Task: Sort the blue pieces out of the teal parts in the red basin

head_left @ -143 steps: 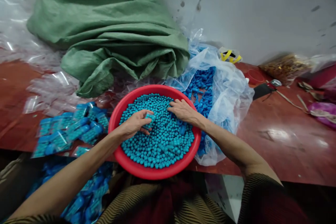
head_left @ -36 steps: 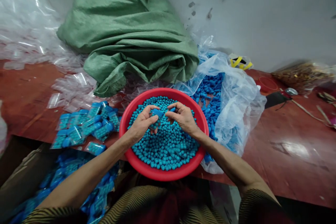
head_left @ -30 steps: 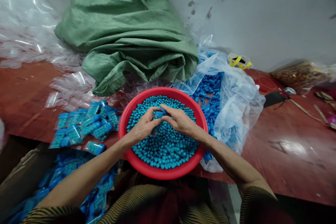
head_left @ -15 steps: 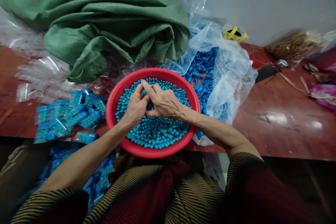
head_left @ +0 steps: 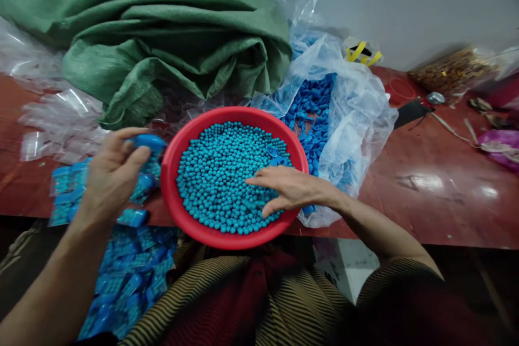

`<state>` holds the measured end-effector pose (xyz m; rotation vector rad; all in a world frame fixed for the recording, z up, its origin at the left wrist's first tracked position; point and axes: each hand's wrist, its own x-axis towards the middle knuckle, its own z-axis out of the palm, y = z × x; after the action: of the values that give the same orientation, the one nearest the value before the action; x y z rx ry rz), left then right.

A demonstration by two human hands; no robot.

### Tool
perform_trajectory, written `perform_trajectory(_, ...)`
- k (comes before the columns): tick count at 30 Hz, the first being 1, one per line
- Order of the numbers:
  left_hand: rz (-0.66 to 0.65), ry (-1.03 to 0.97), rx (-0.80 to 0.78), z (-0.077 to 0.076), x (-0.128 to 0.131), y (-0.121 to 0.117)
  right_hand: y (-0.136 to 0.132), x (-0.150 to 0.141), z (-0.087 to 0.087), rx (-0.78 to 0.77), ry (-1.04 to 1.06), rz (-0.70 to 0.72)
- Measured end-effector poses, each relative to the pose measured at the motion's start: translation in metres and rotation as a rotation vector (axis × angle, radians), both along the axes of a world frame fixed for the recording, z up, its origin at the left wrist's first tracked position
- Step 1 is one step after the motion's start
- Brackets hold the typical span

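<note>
My left hand [head_left: 111,178] is over the pile left of the basin. Its thumb and fingers are closed around a blue-capped clear container [head_left: 151,142], blurred a little by motion. My right hand [head_left: 287,189] is inside the right side of the red basin [head_left: 172,211], palm down with fingers apart, just over the turquoise beads [head_left: 223,173] and holding nothing. Close to its fingertips, blue caps [head_left: 278,161] lie on the beads. Several bead-filled containers [head_left: 62,181] rest below and beside my left hand.
Behind the basin slumps a large green sack [head_left: 182,27]. Empty clear containers [head_left: 60,119] are heaped at left. A translucent bag [head_left: 352,119] of blue caps [head_left: 310,108] is right of the basin. More filled containers [head_left: 125,281] lie below the table edge [head_left: 425,235].
My hands were together over the basin and have separated. The left has moved left to the container pile; the right has shifted right and down, its fingers now spread over the beads.
</note>
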<state>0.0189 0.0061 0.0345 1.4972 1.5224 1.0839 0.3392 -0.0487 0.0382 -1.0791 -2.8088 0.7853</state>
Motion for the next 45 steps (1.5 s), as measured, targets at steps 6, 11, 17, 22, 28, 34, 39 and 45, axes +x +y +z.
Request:
perform_trajectory(6, 0.276, 0.697, 0.399, -0.011, -0.028, -0.013, -0.036, -0.007, -0.019, 0.153, -0.102, -0.043)
perform_trajectory(11, -0.477, 0.557, 0.286, -0.02, 0.036, -0.035, -0.025, -0.012, -0.035, 0.156, -0.002, 0.019)
perform_trajectory(17, -0.919, 0.566, -0.064, -0.038, 0.098, -0.036, -0.007, -0.019, -0.048, 0.193, -0.018, 0.014)
perform_trajectory(22, -0.837, 0.39, -0.057, -0.041, 0.096, -0.02, 0.008, -0.024, -0.039, 0.301, 0.009, 0.032)
perform_trajectory(28, -0.636, 0.456, -0.051, -0.037, 0.076, 0.003, 0.041, -0.046, -0.035, 0.377, -0.024, 0.04)
perform_trajectory(34, -0.672, 0.545, -0.116, -0.051, 0.073, 0.013, 0.051, -0.06, -0.048, 0.259, -0.073, -0.008)
perform_trajectory(39, -0.573, 0.497, -0.126, -0.043, 0.066, 0.009, 0.049, -0.008, -0.027, 0.38, 0.036, -0.19)
perform_trajectory(45, -0.411, 0.24, -0.171, -0.029, 0.053, 0.001, 0.035, 0.051, -0.024, 0.334, -0.312, -0.147)
